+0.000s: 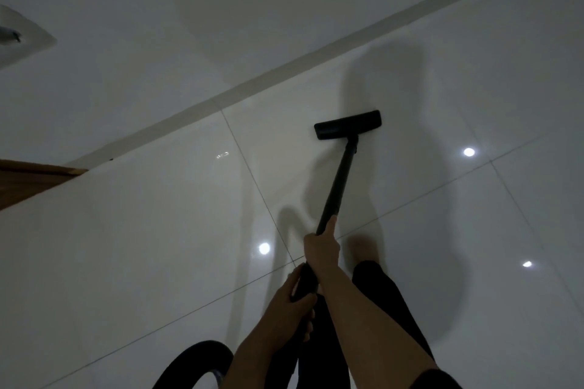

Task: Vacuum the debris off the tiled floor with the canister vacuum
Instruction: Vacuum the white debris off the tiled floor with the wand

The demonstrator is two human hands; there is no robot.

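Head view is looking down on a glossy white tiled floor, where a person is holding a black vacuum wand with both hands. The right hand is gripping the wand on the side nearer the floor head, fingers curled round the tube and the thumb lying along it. The left hand is clamping the thicker black handle end just behind, fingers wrapped round it. The wand is slanting away from the person. Its flat black floor head is resting on a tile near the grey skirting at the foot of the white wall — close, but not touching.

A black hose is looping over the floor nearest the person, to the left of the arms. A foot and a dark trouser leg are showing just right of the right forearm. A brown wooden edge is meeting the skirting at the far left — bright light spots are reflecting off the tiles.
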